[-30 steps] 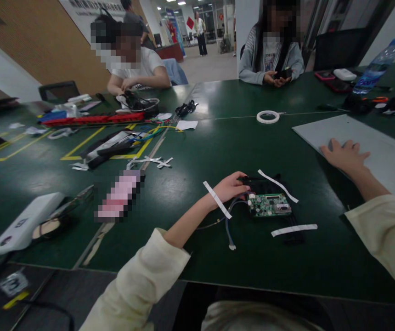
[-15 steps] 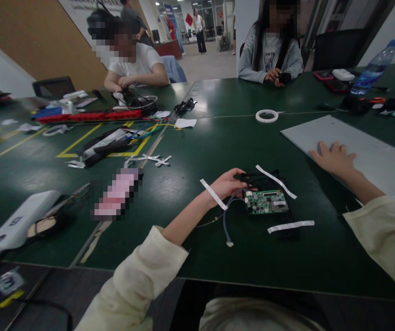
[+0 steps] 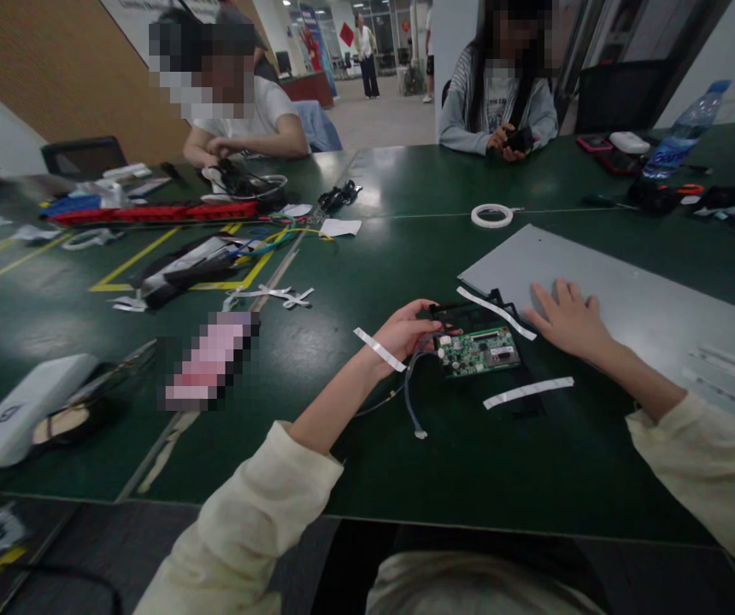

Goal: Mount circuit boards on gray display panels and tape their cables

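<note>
My left hand (image 3: 408,331) is closed around the left side of a black frame (image 3: 463,314) that carries a green circuit board (image 3: 478,350). Grey cables (image 3: 411,395) hang from the board's left side onto the table. Strips of white tape stick to the frame: an upper strip (image 3: 496,313) and a lower strip (image 3: 527,392). Another tape strip (image 3: 379,349) lies across my left wrist. My right hand (image 3: 569,320) rests flat with fingers spread on a large light-grey panel (image 3: 649,312), whose left corner is close behind the frame.
A tape roll (image 3: 491,215) lies beyond the panel. To the left are a phone (image 3: 210,359), a white device (image 3: 27,410) and a black-and-silver bundle with wires (image 3: 188,266). A water bottle (image 3: 685,132) stands far right. Two people sit across the green table (image 3: 342,325).
My right hand has slid the grey panel left, toward the circuit board. My left hand has lifted the black frame and board slightly, away from me.
</note>
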Available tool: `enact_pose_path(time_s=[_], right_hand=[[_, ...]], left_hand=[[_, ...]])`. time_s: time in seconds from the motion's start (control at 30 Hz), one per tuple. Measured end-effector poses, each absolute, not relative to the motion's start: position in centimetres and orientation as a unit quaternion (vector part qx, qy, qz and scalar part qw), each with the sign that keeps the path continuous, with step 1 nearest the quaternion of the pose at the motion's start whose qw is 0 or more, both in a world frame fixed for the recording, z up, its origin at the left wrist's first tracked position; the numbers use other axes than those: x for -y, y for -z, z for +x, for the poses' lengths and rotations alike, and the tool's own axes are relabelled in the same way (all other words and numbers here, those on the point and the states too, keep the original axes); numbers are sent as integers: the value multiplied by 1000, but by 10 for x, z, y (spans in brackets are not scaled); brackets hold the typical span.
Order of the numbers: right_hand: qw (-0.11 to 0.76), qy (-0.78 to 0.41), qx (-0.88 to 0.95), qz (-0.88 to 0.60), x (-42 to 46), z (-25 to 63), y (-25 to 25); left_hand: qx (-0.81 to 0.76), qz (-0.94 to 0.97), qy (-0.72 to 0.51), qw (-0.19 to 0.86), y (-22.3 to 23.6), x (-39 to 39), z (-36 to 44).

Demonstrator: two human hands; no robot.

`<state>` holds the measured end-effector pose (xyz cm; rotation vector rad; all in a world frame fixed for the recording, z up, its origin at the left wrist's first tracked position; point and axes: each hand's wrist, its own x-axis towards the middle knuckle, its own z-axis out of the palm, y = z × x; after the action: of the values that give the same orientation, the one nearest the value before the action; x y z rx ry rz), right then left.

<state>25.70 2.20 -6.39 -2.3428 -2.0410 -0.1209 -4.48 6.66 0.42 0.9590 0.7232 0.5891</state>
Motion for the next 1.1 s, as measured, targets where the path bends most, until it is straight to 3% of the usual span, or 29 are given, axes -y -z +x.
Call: enact_pose_path(time_s=[0.3, 0.57, 0.7, 1.1], right_hand=[[38, 38, 762, -645, 0, 206, 54], [125, -53, 824, -551, 29, 168, 34], [129, -48, 853, -504, 44, 147, 35], [140, -30, 855, -498, 66, 119, 40]], left_hand=[[-364, 450, -343, 740, -20, -78, -58], [-368, 435, -366, 736, -29, -80, -63], [-369, 437, -369, 733, -26, -82, -63], [-373, 440, -334, 745, -20, -78, -59]])
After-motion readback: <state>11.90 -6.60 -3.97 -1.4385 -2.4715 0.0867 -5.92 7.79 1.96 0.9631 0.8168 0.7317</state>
